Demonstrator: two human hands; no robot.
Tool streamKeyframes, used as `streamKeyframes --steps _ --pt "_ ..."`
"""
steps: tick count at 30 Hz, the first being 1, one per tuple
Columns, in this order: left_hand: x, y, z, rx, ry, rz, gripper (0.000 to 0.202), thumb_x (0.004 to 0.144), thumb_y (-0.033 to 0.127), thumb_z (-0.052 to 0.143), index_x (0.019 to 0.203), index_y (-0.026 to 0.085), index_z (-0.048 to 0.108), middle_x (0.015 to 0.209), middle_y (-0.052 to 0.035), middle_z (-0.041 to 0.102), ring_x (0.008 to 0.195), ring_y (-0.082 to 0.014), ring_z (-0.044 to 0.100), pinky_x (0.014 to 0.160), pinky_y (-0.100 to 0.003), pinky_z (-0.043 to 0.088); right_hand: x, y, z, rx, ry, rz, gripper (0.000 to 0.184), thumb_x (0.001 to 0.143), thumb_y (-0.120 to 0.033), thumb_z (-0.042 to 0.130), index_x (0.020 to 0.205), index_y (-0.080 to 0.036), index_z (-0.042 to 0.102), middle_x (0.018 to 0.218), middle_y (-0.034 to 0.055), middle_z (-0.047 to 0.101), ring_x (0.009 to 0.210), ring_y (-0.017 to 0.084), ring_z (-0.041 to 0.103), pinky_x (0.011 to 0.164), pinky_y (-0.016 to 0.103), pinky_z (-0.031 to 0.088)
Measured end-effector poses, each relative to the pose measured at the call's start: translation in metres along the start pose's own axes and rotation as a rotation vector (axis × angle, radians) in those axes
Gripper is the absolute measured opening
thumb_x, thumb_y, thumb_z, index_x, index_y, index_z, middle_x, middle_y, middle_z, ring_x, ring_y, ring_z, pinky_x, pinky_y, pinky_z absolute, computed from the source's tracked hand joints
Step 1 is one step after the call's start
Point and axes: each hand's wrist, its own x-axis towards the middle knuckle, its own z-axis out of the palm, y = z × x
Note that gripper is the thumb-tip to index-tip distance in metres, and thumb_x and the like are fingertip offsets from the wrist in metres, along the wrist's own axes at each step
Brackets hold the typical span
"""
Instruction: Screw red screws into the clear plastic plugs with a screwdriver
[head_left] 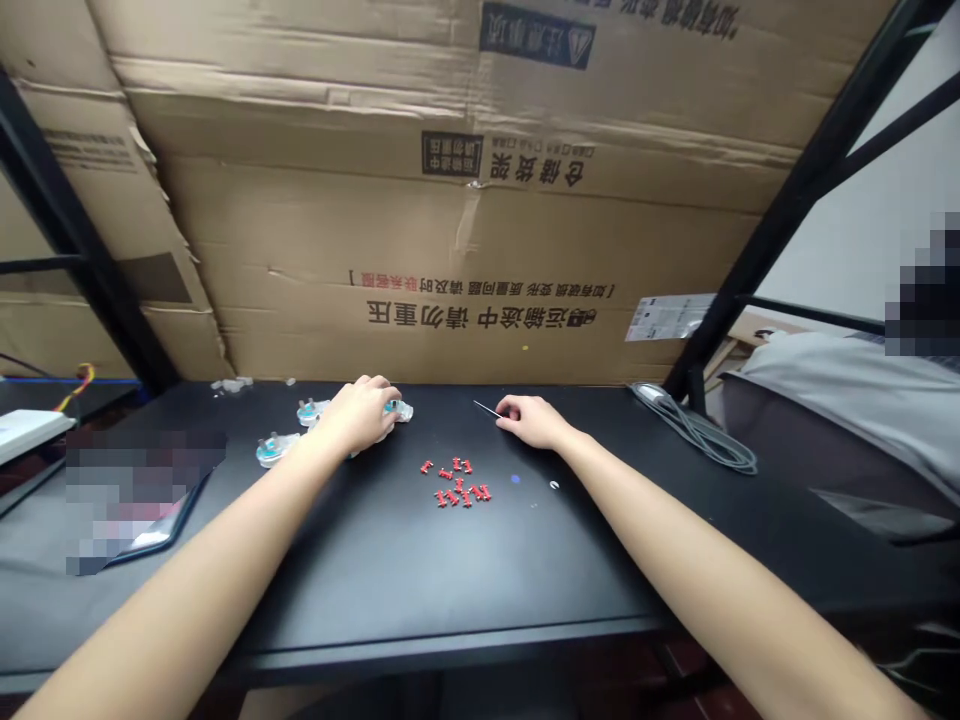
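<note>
My left hand rests knuckles up on the black table, its fingers curled over a clear plastic part with teal inside. Two more such clear-and-teal parts lie just left of that hand. My right hand lies further right with its fingers closed in a pinch on a thin metal needle that points left and away. A cluster of several small red pieces lies on the table between and in front of both hands.
Large flattened cardboard boxes stand as a wall behind the table. A grey coiled cable lies at the right rear by a black rack post. A dark tray-like object sits at the left. Another person in grey is at right.
</note>
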Motion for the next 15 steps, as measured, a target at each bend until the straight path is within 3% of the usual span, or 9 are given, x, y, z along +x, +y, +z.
streamKeyframes --steps 5,10,15 --pt "-0.006 0.007 0.009 0.011 -0.009 0.008 0.03 0.093 0.032 0.051 0.113 0.021 0.071 0.124 -0.0121 0.066 0.111 -0.031 0.062 0.092 -0.042 0.052 -0.003 0.009 0.005 0.03 0.049 -0.003 0.032 0.096 -0.035 0.059 0.124 -0.018 0.059 0.124 0.0095 0.062 0.105 0.021 0.064 0.09 0.043 0.056" --pt "-0.01 0.0 0.012 0.002 -0.024 0.055 0.028 0.091 0.029 0.054 0.113 0.022 0.071 0.127 -0.0112 0.064 0.112 -0.0306 0.061 0.092 -0.043 0.051 -0.009 0.02 0.003 0.094 0.149 0.013 0.029 0.09 -0.041 0.062 0.11 -0.02 0.067 0.101 0.0057 0.07 0.091 0.021 0.065 0.085 0.036 0.053" --pt "-0.008 -0.002 0.01 -0.017 0.004 0.09 0.029 0.094 0.027 0.049 0.111 0.02 0.071 0.123 -0.0131 0.065 0.114 -0.0314 0.059 0.097 -0.047 0.048 -0.008 0.028 0.001 0.152 0.178 -0.017 0.044 0.086 -0.046 0.064 0.121 -0.019 0.064 0.122 0.0118 0.065 0.111 0.026 0.061 0.099 0.039 0.048"
